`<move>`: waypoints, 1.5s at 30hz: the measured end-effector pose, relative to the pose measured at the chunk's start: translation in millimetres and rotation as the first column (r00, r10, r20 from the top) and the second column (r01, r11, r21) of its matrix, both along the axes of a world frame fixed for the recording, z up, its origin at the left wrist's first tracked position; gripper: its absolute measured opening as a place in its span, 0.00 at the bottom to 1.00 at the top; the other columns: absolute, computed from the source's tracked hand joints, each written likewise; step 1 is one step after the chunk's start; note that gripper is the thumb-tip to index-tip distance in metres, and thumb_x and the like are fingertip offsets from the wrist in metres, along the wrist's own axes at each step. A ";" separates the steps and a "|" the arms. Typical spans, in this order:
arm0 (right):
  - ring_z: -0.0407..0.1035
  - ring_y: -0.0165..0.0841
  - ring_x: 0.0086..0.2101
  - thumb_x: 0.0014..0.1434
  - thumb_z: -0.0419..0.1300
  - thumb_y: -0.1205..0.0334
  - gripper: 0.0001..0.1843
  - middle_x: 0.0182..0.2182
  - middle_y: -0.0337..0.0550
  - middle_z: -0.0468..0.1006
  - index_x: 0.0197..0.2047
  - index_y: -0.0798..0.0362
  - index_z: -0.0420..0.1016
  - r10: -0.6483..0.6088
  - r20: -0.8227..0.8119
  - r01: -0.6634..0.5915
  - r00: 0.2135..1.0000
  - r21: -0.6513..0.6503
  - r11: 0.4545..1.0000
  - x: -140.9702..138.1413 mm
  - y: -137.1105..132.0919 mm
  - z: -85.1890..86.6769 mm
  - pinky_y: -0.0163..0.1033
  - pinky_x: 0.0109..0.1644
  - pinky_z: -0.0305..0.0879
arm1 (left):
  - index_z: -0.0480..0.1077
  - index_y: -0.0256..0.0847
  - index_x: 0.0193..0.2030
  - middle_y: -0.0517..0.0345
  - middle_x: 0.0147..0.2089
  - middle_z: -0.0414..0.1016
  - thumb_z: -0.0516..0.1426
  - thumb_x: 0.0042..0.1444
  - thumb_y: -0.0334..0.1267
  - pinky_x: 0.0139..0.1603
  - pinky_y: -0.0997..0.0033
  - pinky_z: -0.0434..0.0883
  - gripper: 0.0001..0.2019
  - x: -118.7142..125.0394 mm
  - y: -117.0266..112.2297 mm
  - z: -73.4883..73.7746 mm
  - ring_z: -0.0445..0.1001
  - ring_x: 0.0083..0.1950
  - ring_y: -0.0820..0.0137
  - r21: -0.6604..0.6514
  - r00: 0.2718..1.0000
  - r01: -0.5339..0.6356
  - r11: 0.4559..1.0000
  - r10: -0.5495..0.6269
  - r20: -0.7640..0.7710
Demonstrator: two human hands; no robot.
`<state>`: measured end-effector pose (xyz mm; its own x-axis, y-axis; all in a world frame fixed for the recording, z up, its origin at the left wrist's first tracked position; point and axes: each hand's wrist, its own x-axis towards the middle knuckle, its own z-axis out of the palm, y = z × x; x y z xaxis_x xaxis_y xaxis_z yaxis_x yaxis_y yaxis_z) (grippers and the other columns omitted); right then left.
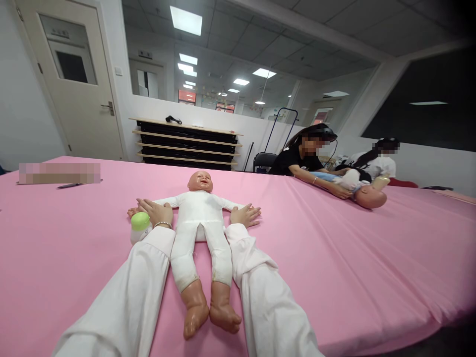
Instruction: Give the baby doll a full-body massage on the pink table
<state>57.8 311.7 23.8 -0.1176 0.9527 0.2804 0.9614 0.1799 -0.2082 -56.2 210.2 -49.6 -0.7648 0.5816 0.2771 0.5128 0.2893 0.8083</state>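
A baby doll (201,213) with a white cloth body lies on its back on the pink-covered table (316,267), head away from me and feet toward me. My left hand (158,210) is open beside the doll's torso, resting over its arm on that side, fingers stretched out. On the other side my right hand (245,215) lies flat over the doll's other arm, fingers spread. A small bottle with a green cap (140,221) stands just left of my left wrist, partly hidden by my sleeve. Both hands hold nothing visible.
At the right, a person in black (301,158) handles a second doll (368,197) on the table; a milk-coloured bottle (381,182) is by its head. Another person in white (383,158) sits behind. A dark pen-like item (70,186) lies far left. Shelving (186,144) stands beyond the table.
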 end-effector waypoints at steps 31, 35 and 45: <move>0.53 0.45 0.60 0.60 0.40 0.46 0.26 0.53 0.40 0.67 0.59 0.39 0.61 0.065 -0.041 -0.070 0.997 -0.130 0.989 0.9 14.2 -3.3 0.59 0.59 0.54 | 0.46 0.19 0.64 0.38 0.67 0.42 0.50 0.51 0.37 0.70 0.56 0.41 0.36 -0.8 2.7 -2.5 0.37 0.69 0.56 -0.017 1.000 0.017 1.000 -0.017 -0.020; 0.55 0.45 0.58 0.60 0.40 0.46 0.26 0.51 0.43 0.68 0.57 0.41 0.64 0.049 -0.042 -0.054 0.998 -0.134 0.989 0.6 12.5 0.6 0.58 0.58 0.56 | 0.47 0.20 0.64 0.38 0.67 0.42 0.50 0.51 0.36 0.70 0.54 0.41 0.35 -0.4 1.7 -1.2 0.37 0.69 0.56 -0.012 1.000 0.023 1.000 -0.023 -0.013; 0.58 0.45 0.56 0.61 0.39 0.48 0.25 0.49 0.43 0.70 0.54 0.43 0.67 0.064 -0.062 -0.071 0.996 -0.123 0.990 2.6 0.5 0.8 0.58 0.56 0.57 | 0.48 0.20 0.64 0.37 0.66 0.43 0.50 0.51 0.36 0.70 0.54 0.40 0.34 -0.5 1.2 -1.6 0.37 0.69 0.56 -0.013 1.000 0.028 1.000 -0.028 -0.013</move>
<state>60.4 312.2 24.6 -0.1699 0.9710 0.1681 0.9336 0.2133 -0.2880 -56.8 211.4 -51.2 -0.7444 0.6065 0.2794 0.5314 0.2847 0.7979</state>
